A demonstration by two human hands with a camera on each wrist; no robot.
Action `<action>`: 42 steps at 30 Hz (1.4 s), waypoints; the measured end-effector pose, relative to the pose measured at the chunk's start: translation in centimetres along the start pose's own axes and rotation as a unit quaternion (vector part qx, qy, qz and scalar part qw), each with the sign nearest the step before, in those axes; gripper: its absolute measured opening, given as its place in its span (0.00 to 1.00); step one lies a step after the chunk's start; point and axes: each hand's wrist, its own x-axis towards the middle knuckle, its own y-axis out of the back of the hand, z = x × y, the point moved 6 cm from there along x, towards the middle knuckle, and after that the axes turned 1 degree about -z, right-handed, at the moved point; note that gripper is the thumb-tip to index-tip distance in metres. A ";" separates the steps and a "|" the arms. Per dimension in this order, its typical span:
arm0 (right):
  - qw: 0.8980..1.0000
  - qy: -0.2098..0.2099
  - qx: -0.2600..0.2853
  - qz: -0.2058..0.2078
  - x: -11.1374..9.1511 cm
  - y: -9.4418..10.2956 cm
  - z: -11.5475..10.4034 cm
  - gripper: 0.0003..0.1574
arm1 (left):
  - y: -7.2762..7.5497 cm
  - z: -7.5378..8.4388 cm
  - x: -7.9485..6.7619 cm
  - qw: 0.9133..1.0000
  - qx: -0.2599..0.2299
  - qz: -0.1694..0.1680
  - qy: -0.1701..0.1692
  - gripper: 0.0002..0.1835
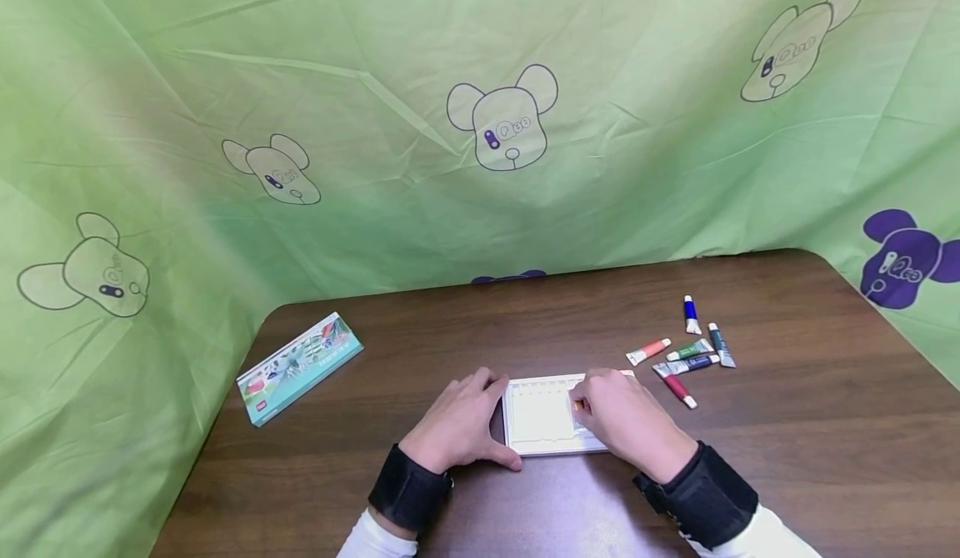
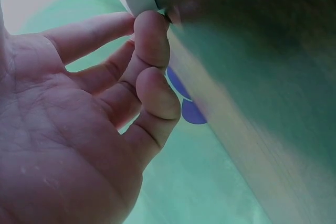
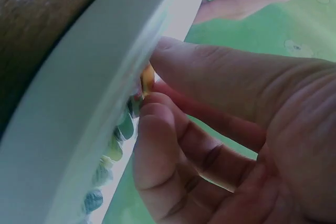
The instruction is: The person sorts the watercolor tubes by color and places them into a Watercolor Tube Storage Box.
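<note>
A shallow white tray [image 1: 542,414] lies on the table in front of me. My left hand [image 1: 467,420] holds its left side, the thumb at the near corner and fingers at the far one. In the left wrist view, curled fingertips [image 2: 152,38] meet the tray's white edge. Over the tray's right part, my right hand [image 1: 626,416] pinches a small paint tube with an orange-yellow band [image 3: 148,78] between thumb and fingers. Several greenish paint tubes [image 3: 116,148] lie in a row inside the tray beside those fingers, partly hidden.
Right of the tray lie several loose paint tubes, among them an orange-red tube [image 1: 649,351], a blue tube [image 1: 691,314] and a crimson tube [image 1: 679,389]. A teal printed box [image 1: 300,369] lies at the table's left. Green cloth [image 1: 375,233] hangs behind the table [image 1: 817,424].
</note>
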 end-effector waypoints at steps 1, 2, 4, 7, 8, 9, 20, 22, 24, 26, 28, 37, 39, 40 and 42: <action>1.000 0.000 0.001 0.000 0.0 0.0 0.0 0.20 | 0.0 0.0 0.0 1.000 0.000 0.000 0.000 0.55; 1.000 -0.001 0.003 0.000 0.0 -0.1 0.1 0.20 | 0.0 0.0 0.0 1.000 -0.001 0.001 -0.001 0.55; 1.000 0.000 0.002 0.000 0.0 -0.1 0.1 0.20 | 0.0 0.0 0.1 1.000 0.000 0.001 -0.001 0.55; 1.000 0.003 0.003 0.001 0.0 -0.1 0.1 0.20 | 0.0 0.0 0.1 1.000 0.002 0.000 -0.002 0.55; 1.000 0.005 0.004 0.001 0.0 -0.1 0.1 0.20 | 0.0 0.0 0.1 1.000 0.002 -0.001 -0.002 0.55; 1.000 0.006 0.006 0.001 0.0 -0.1 0.1 0.20 | 0.0 0.0 0.1 1.000 0.003 -0.002 -0.002 0.55; 1.000 0.007 0.012 0.002 0.0 -0.1 0.3 0.20 | 0.0 0.1 0.1 1.000 0.006 -0.004 -0.002 0.56; 1.000 0.008 0.011 0.003 0.0 -0.1 0.3 0.20 | 0.0 0.1 0.1 1.000 0.008 -0.004 -0.003 0.57; 1.000 0.008 0.011 0.003 0.0 -0.1 0.3 0.20 | 0.0 0.1 0.1 1.000 0.009 -0.005 -0.003 0.57; 1.000 0.006 0.012 0.004 -0.1 -0.1 0.3 0.20 | 0.0 0.1 0.1 1.000 0.007 -0.006 -0.001 0.57; 1.000 0.004 0.013 0.005 -0.1 0.0 0.4 0.20 | -0.1 0.1 0.2 1.000 0.005 -0.009 0.000 0.57; 1.000 -0.008 0.012 0.002 -0.1 -0.1 0.4 0.18 | -0.2 0.0 0.1 1.000 -0.002 -0.010 0.003 0.56; 1.000 -0.012 0.012 -0.001 -0.1 -0.1 0.4 0.17 | -0.2 0.1 0.1 1.000 -0.004 -0.009 0.003 0.56; 1.000 -0.015 0.014 -0.003 -0.1 -0.1 0.5 0.16 | -0.2 0.1 0.1 1.000 -0.004 -0.009 0.002 0.56; 1.000 -0.022 0.021 -0.006 -0.1 0.0 0.5 0.15 | -0.2 0.1 0.1 1.000 -0.005 -0.008 0.002 0.56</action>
